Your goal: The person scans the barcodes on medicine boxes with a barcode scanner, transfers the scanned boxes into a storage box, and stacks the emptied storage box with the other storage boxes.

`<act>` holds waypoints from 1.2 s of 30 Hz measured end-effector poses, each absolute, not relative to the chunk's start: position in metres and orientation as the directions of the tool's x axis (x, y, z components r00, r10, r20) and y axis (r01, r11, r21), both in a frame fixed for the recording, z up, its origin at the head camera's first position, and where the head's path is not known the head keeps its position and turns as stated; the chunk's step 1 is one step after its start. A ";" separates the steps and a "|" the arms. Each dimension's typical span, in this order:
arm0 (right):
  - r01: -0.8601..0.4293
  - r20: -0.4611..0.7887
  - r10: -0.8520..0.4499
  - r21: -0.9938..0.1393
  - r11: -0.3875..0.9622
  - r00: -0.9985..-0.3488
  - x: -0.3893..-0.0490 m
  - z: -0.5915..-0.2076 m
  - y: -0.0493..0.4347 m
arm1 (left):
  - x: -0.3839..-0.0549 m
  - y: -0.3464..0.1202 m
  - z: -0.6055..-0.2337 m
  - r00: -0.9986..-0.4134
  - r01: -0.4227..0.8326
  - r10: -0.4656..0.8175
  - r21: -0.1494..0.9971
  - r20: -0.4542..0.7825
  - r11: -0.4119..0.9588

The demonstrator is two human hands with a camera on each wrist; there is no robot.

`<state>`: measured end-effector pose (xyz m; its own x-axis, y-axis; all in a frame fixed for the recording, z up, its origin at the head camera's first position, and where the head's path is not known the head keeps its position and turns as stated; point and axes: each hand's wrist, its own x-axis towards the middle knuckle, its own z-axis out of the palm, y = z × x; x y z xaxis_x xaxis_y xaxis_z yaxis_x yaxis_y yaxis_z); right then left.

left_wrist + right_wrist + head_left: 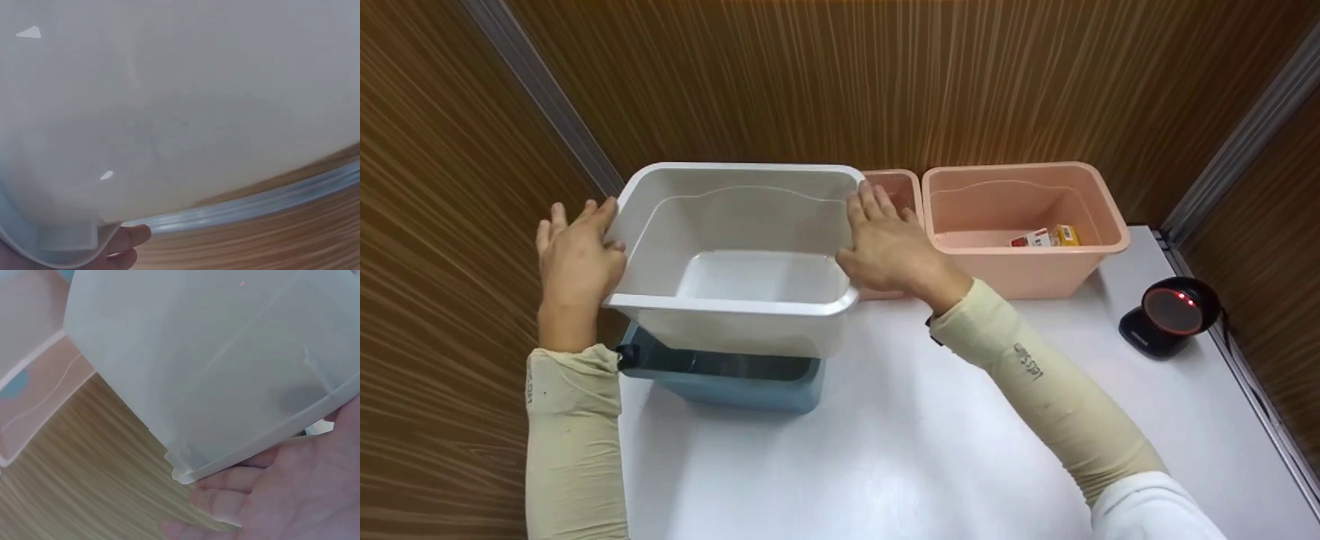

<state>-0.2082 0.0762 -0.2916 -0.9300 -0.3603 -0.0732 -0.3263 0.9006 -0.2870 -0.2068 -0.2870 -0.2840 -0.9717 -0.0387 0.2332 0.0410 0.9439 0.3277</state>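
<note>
A large white bin (735, 304) is held up between both hands, overlapping the blue bin (757, 394) below it in the head view. My left hand (581, 266) holds its left rim, thumb over the edge. Two fingertips (132, 236) show beside a bin corner in the left wrist view. At the opposite rim my right hand (889, 247) grips with the thumb toward the inside and the other fingers extended. The right wrist view shows the palm (304, 495) under the rim, outside the wall.
Against the back wall stands a pink bin (1012, 270) with small red-white and yellow packages (1065, 235) inside. Another pink bin (896, 184) is partly hidden beside it. A black scanner (1174, 311) with red lights stands on the right of the white table (922, 450).
</note>
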 end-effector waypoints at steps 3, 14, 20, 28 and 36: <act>-0.344 -0.061 -0.375 -0.285 0.895 -0.925 -0.206 -0.294 0.066 | -0.202 -0.296 -0.285 -0.969 0.022 -0.061 0.329 0.239 0.944; -0.354 -0.059 -0.385 -0.286 0.890 -0.921 -0.208 -0.305 0.037 | -0.197 -0.319 -0.299 -0.955 -0.011 -0.111 0.344 0.274 0.939; -0.354 -0.073 -0.392 -0.303 0.885 -0.917 -0.209 -0.315 0.027 | -0.200 -0.328 -0.314 -0.969 -0.004 -0.081 0.317 0.232 0.948; -0.348 -0.105 -0.385 -0.258 0.901 -0.917 -0.210 -0.329 0.021 | -0.208 -0.334 -0.337 -0.981 0.031 -0.031 0.307 0.193 0.951; -0.340 -0.101 -0.369 -0.223 0.914 -0.924 -0.210 -0.346 0.018 | -0.211 -0.336 -0.361 -0.989 0.046 -0.002 0.321 0.149 0.946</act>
